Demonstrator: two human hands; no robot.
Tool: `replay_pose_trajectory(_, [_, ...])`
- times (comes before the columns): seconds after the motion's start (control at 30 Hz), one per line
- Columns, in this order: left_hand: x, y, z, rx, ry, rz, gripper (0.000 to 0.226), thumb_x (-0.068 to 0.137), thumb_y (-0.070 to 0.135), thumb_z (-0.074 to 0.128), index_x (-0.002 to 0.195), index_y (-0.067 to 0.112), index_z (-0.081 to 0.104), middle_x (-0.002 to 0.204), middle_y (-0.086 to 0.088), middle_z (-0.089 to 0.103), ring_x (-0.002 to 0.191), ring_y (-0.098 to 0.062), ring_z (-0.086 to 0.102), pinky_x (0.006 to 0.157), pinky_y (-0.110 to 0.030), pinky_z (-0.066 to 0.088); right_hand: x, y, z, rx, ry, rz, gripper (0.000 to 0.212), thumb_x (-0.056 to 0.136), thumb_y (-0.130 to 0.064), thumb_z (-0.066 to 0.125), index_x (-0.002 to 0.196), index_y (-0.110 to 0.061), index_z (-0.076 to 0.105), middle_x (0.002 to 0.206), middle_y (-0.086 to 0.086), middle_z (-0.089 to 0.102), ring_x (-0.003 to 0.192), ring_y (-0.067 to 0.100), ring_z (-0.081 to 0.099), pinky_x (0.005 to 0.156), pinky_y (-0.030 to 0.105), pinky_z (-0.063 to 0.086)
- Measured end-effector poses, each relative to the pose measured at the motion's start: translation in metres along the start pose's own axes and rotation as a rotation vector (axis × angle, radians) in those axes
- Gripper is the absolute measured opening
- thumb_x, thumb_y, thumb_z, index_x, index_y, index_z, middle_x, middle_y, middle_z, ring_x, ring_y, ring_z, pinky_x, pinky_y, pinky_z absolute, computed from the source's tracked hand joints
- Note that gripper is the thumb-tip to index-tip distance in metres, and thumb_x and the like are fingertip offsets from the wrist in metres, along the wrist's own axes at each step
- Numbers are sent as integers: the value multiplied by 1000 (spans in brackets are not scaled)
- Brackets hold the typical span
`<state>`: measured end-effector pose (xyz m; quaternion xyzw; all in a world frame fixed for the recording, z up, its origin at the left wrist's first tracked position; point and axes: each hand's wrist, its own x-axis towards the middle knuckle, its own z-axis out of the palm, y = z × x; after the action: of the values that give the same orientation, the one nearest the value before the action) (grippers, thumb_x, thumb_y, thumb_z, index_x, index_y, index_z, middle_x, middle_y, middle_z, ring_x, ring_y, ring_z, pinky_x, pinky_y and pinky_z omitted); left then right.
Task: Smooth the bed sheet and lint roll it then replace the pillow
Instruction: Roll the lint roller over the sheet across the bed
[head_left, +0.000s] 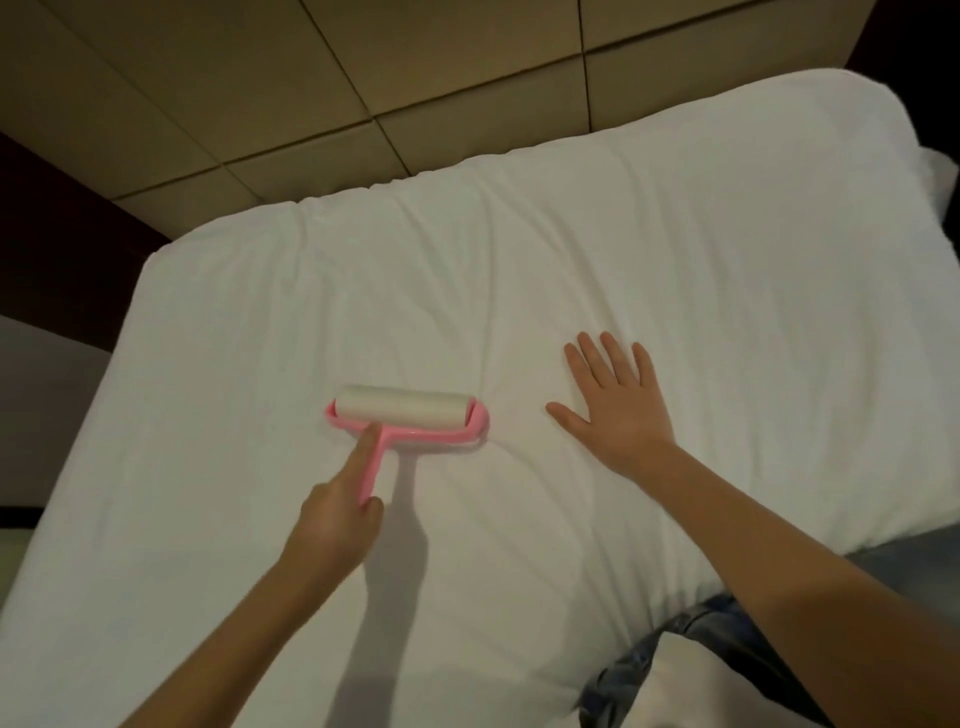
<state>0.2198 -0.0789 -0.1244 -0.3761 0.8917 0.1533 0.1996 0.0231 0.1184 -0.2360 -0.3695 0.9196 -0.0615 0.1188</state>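
Observation:
A white bed sheet (675, 270) covers the mattress and shows soft creases across its middle. On it lies a pink lint roller (408, 415) with a white roll, its head flat on the sheet left of centre. My left hand (337, 512) grips the roller's pink handle, with the index finger stretched along it toward the head. My right hand (615, 402) lies flat on the sheet to the right of the roller, fingers spread and straight. A white pillow edge (940, 176) peeks out at the far right, mostly hidden behind the mattress.
A tan padded headboard (363, 78) of square panels rises behind the bed. The mattress's left edge drops toward a dark wall and grey floor (47, 415). My denim-clad leg (675, 660) is at the bed's near right edge.

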Motion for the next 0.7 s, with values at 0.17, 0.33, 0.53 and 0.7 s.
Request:
replay_pose_trajectory(0.17, [61,31,-16,11,141,60,79,85,3,49,150,30,11,116,-31,57,100,-42,59,79,-35,46,-19,0,5,9,0,-29,88,72,-66,-20,149,-24,-16,157,-7,-18,145,16,-19,100,33,-34])
replay_pose_trajectory(0.33, [148,100,-62,-44,144,151,70,88,2,41,148,30,21,114,-22,54,67,-32,58,50,-29,44,-53,15,19,30,52,-68,76,81,-66,-21,145,-25,-11,151,-7,-16,141,10,-16,110,32,-23])
replay_pose_trajectory(0.53, [90,70,-45,-36,93,139,73,85,-1,47,148,29,24,94,-22,59,53,-29,56,33,-21,37,-63,22,19,92,38,-74,76,86,-65,-18,146,-25,3,154,-6,1,141,11,-5,114,34,-13])
replay_pose_trajectory(0.7, [-8,-5,13,-168,89,106,86,81,-2,50,142,47,13,87,-16,63,62,-27,56,57,-28,45,-62,22,18,80,34,-78,83,73,-71,-30,143,-30,-13,151,-11,-17,137,8,-22,110,34,-25])
